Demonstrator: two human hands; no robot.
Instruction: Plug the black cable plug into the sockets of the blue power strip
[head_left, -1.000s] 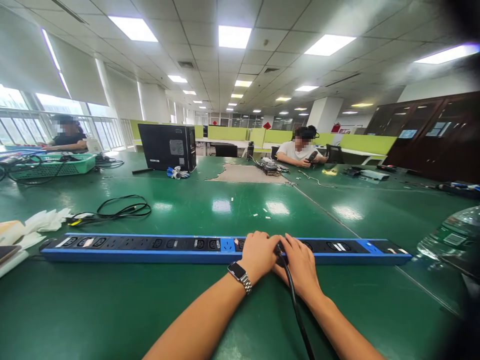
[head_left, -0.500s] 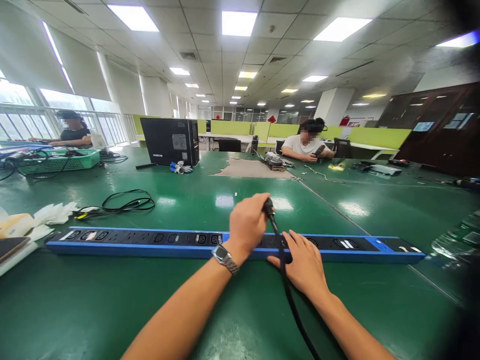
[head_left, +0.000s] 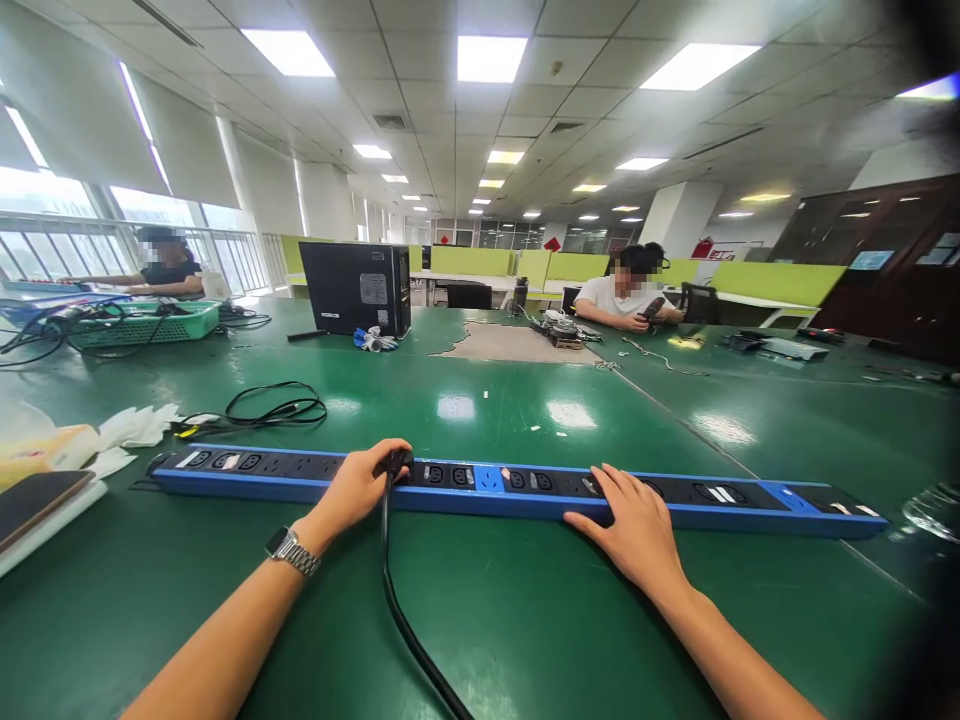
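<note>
A long blue power strip (head_left: 487, 505) with black socket panels lies across the green table (head_left: 510, 600). My left hand (head_left: 366, 482), with a steel watch on the wrist, is closed on a black power plug (head_left: 397, 464) at the strip's left-middle sockets. Whether the plug sits in a socket is hidden by my fingers. Its thick black cable (head_left: 397, 600) runs down toward the near edge of view. Resting on the strip right of the middle, my right hand (head_left: 637, 515) has its fingers spread over the top and its thumb along the near side.
A coiled black cable (head_left: 277, 405) and white tissues (head_left: 139, 428) lie at the left. Farther back are a green basket (head_left: 180, 322), a computer case (head_left: 352, 288) and gloves (head_left: 375, 340). A plastic bottle (head_left: 934, 515) is at the right. Two people sit across the table.
My left hand has moved left and down, bringing the plug from above the middle of the strip onto its left-middle sockets. My right hand stays on the strip. The view has shifted slightly.
</note>
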